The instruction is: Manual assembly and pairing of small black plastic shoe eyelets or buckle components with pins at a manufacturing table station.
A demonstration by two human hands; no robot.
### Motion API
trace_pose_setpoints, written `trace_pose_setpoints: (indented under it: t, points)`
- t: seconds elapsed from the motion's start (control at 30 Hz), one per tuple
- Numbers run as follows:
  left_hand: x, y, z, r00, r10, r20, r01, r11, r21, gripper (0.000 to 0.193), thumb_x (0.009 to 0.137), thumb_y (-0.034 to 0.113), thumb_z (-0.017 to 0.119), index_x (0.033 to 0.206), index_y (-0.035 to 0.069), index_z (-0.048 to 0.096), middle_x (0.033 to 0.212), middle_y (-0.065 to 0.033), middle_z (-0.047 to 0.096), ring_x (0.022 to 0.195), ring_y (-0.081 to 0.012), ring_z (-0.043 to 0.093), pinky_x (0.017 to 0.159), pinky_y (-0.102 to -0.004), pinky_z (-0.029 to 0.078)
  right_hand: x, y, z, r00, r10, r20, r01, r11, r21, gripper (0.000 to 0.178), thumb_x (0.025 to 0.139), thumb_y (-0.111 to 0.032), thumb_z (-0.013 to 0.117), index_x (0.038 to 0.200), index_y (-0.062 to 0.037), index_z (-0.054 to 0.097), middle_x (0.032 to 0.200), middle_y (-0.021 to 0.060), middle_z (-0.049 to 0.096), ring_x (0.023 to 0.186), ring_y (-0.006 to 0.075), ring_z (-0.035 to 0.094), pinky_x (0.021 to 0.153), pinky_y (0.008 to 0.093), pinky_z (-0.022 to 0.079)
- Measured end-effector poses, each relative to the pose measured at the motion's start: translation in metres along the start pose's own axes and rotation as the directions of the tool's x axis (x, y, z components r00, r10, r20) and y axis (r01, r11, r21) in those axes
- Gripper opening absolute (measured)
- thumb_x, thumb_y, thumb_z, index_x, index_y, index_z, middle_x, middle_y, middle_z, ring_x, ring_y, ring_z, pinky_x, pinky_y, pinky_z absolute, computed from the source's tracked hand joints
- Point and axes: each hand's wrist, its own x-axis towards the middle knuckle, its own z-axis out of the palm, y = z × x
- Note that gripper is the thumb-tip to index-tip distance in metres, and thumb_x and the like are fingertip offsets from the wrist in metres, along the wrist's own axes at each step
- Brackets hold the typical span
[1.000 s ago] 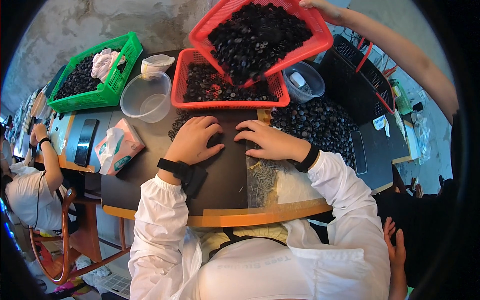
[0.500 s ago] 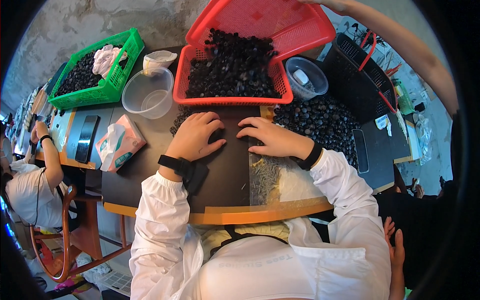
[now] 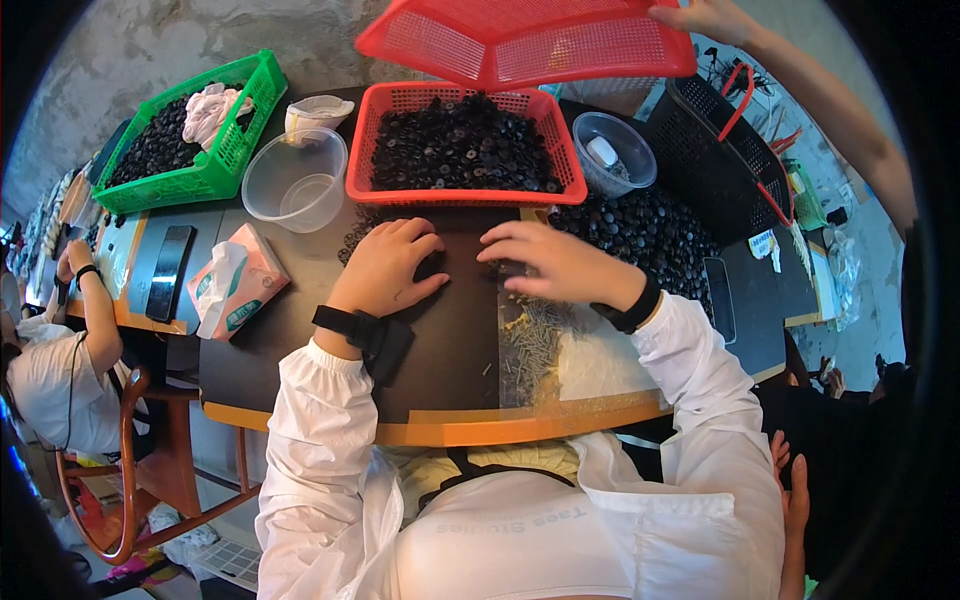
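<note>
My left hand [image 3: 390, 268] rests on the dark tabletop [image 3: 440, 350], its fingers spread and nothing held. Beside its fingertips lie a few small black round parts [image 3: 362, 235]. My right hand [image 3: 560, 262] hovers low over the table, fingers loosely apart and bare. Under and right of it spreads a pile of black round caps [image 3: 640, 235]. Thin metal pins [image 3: 532, 350] are scattered below that hand. Beyond both hands stands a red basket [image 3: 465, 196] full of black parts with round holes [image 3: 465, 145]. Another person's hand [image 3: 705, 18] holds a second red basket [image 3: 525, 50] tilted above it.
To the left are a green crate [image 3: 205, 185] of black parts, a clear bowl [image 3: 262, 190], a tissue box [image 3: 255, 280] and a phone [image 3: 170, 272]. At right stand a clear tub [image 3: 640, 165] and a black basket [image 3: 700, 185]. A person [image 3: 60, 370] sits at far left.
The second red basket was pouring black parts into the lower one; now it is lifted, and the parts lie settled below. My right hand has lifted slightly and shifted right; the left barely moved.
</note>
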Motion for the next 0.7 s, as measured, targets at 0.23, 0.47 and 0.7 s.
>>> trace_pose_setpoints:
  t: [0.23,0.47,0.7]
  points:
    - [0.0,0.001,-0.001,1.0,0.008,-0.005,-0.008,1.0,0.0,0.034,0.079,0.03,0.072,0.104,0.007,0.065,0.111,-0.012,0.059,0.106,-0.0332,0.056,0.091,-0.0419,0.045,0.044,0.037,-0.037,0.909,0.154,-0.388,-0.225,0.964,-0.144,0.06,0.082,-0.046,0.068,0.128,-0.0082,0.054,0.127,0.0191,0.052,0.114,0.0377,0.053,0.097,0.0441,0.044]
    - [-0.002,-0.001,0.001,1.0,0.001,-0.013,-0.001,1.0,-0.008,0.038,0.078,0.033,0.073,0.104,0.007,0.065,0.111,-0.0123,0.058,0.105,-0.0332,0.056,0.091,-0.0416,0.044,0.096,0.075,-0.008,0.852,0.418,-0.317,-0.503,0.821,-0.27,0.07,0.079,-0.058,0.067,0.134,-0.0204,0.05,0.137,0.0281,0.037,0.119,0.05,0.045,0.103,0.0518,0.039]
    - [-0.003,-0.001,0.001,1.0,0.006,-0.024,-0.006,1.0,-0.02,0.037,0.078,0.033,0.073,0.104,0.008,0.064,0.112,-0.0119,0.058,0.106,-0.0327,0.055,0.091,-0.0416,0.044,0.1,0.086,-0.012,0.875,0.349,-0.337,-0.443,0.858,-0.26,0.055,0.081,-0.051,0.067,0.125,-0.0212,0.056,0.118,0.0241,0.047,0.105,0.0455,0.054,0.093,0.0467,0.047]
